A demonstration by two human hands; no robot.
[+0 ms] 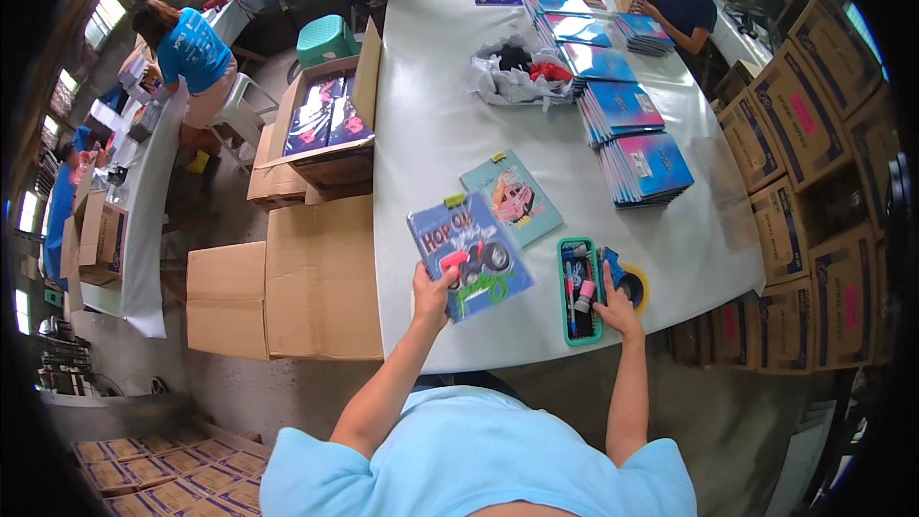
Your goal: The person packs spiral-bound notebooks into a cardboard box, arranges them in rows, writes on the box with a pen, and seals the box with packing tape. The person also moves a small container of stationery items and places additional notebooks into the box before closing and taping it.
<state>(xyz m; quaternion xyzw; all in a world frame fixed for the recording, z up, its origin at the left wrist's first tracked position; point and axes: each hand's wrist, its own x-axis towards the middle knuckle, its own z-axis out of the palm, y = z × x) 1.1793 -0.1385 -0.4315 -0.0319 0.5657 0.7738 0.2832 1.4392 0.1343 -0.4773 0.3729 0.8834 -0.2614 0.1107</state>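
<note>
My left hand [433, 293] is closed on the lower left edge of a blue notebook [493, 273] in clear wrapping, its cover showing a vehicle with big wheels. The thumb lies across the cover. Partly under it on the table is a teal notebook [536, 199] with a pink car on its cover. My right hand [619, 310] has its index finger stretched and its thumb apart, at the right side of a green basket [564, 311] of pens and markers. Beside that hand are a blue tape dispenser [610, 257] and a yellow tape roll [642, 289], partly covered by the fingers.
Stacks of blue-pink notebooks [651, 168] line the white table's [431, 134] right side, near a plastic bag [522, 86] of dark and red things. An open carton [364, 148] stands left, with closed cartons [321, 273] below. More cartons [795, 115] are piled right. Other people work farther off.
</note>
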